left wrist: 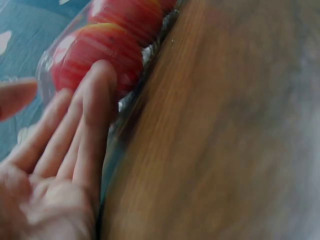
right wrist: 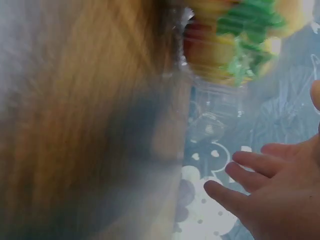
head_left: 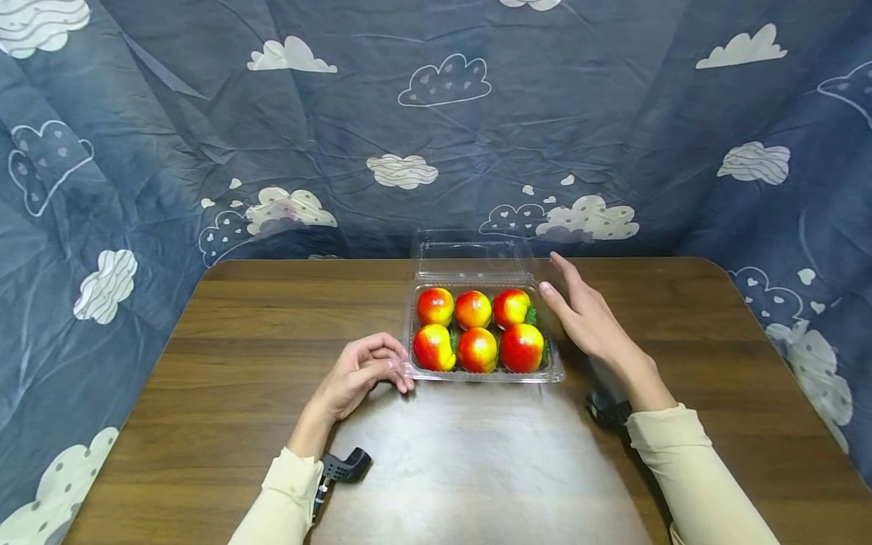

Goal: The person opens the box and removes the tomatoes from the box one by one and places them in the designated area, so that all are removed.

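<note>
Fruit (head_left: 477,350), six red-and-yellow pieces in two rows of three, sits in a clear plastic container (head_left: 487,376), and green leaves (head_left: 532,315) show clearest at the right-hand end! The container rests on the wood-grain table (head_left: 225,363), towards its far edge, with the see-through lid (head_left: 470,259) standing open at the back. Over to the left hand (head_left: 361,375): it's right at the container's near left corner, fingers bent a little and lying close together, thumb apart from them, fingertips appearing to meet the plastic side. And the right hand (head_left: 594,322)! It hangs just beside the container's right side, apart from it, fingers outstretched, gaps showing between them in the right wrist view, thumb standing off. Cream sleeves (head_left: 688,462) on both arms, black gear (head_left: 349,465) at each wrist, and behind it all a blue cloth (head_left: 579,91) printed with pale clouds (head_left: 402,172).
</note>
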The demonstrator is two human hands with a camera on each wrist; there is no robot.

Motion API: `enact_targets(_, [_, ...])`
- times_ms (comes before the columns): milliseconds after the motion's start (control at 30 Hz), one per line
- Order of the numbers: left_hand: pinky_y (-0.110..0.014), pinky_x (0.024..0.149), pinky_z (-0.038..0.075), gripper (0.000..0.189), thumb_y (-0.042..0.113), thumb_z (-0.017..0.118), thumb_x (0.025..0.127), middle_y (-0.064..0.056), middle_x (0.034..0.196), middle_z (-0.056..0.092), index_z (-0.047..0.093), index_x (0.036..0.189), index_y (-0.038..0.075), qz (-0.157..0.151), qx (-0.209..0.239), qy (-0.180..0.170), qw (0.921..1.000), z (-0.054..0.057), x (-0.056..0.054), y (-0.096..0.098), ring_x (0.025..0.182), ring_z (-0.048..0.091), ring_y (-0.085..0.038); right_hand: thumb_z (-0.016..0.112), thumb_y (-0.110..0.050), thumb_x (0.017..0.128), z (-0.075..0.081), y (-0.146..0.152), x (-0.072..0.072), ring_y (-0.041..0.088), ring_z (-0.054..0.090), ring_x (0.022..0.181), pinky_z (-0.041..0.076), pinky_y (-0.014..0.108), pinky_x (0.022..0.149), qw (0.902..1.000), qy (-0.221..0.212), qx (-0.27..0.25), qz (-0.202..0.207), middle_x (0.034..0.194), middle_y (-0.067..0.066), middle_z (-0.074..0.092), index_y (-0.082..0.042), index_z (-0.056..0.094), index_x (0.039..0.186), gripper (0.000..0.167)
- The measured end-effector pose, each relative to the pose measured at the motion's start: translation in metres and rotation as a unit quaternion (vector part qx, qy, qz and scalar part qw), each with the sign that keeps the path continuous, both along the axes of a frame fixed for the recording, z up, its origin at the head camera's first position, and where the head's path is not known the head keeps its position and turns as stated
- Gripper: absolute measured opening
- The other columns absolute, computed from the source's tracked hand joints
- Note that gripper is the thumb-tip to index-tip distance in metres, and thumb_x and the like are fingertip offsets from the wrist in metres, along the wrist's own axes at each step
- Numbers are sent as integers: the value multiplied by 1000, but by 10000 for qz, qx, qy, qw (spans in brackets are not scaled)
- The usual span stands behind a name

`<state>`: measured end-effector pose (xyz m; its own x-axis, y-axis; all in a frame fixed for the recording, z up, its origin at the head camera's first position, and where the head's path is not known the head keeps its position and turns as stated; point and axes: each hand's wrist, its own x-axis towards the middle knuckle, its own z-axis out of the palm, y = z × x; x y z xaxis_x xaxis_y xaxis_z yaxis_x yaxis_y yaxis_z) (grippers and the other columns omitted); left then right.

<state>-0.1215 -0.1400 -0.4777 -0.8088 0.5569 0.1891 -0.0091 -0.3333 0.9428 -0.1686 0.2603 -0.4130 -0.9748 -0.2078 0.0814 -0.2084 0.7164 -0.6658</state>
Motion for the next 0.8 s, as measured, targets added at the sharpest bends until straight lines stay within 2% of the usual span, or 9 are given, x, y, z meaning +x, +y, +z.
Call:
enact_targets(133, [-35, 71, 65, 22, -5, 52, 100, -19, 94, 73, 53, 114, -23, 655, -24, 129, 9978, 1, 0, 3, 73, 73, -25, 48, -46, 110, 3, 1, 15, 47, 36, 153, 27, 71, 122, 9996, 266, -94, -90, 170, 16, 33, -22, 19, 169, 71])
enact_targets(200, [-35, 70, 65, 22, -5, 52, 100, -23, 94, 72, 53, 112, -23, 918, 48, 178, 9956, 1, -1, 4, 71, 72, -25, 50, -45, 110, 4, 0, 22, 48, 38, 151, 30, 71, 120, 9992, 376, -127, -99, 169, 16, 35, -22, 21, 169, 70])
enact_targets(367, [-32, 59, 61, 24, -5, 50, 99, -32, 89, 67, 51, 114, -24, 1294, 211, 394, 9906, -1, -4, 7, 63, 66, -29, 56, -39, 108, 5, -4, 40, 45, 45, 147, 36, 69, 117, 9972, 688, -260, -158, 166, 13, 42, -23, 31, 166, 65])
enact_targets(500, [-30, 50, 56, 30, -2, 52, 100, -31, 84, 64, 49, 117, -26, 1582, 283, 492, 9858, -1, -6, 10, 57, 59, -29, 61, -33, 106, 7, -8, 49, 41, 50, 144, 41, 66, 116, 9934, 1004, -478, -293, 162, 10, 49, -25, 40, 162, 60])
enact_targets(667, [-31, 51, 57, 28, 0, 56, 100, -26, 88, 67, 54, 116, -23, 1905, 154, 495, 9803, 3, -10, 14, 64, 61, -25, 63, -32, 105, 7, -18, 55, 37, 51, 145, 42, 62, 117, 9914, 1098, -652, -271, 160, 7, 51, -22, 46, 159, 58])
enact_targets(800, [-32, 55, 60, 26, 0, 63, 98, -19, 95, 70, 60, 119, -15, 2275, -152, 765, 9707, 6, -18, 20, 75, 64, -27, 69, -29, 101, 6, -26, 58, 33, 55, 141, 46, 59, 115, 9899, 1240, -670, -156, 156, 5, 55, -17, 51, 155, 58])
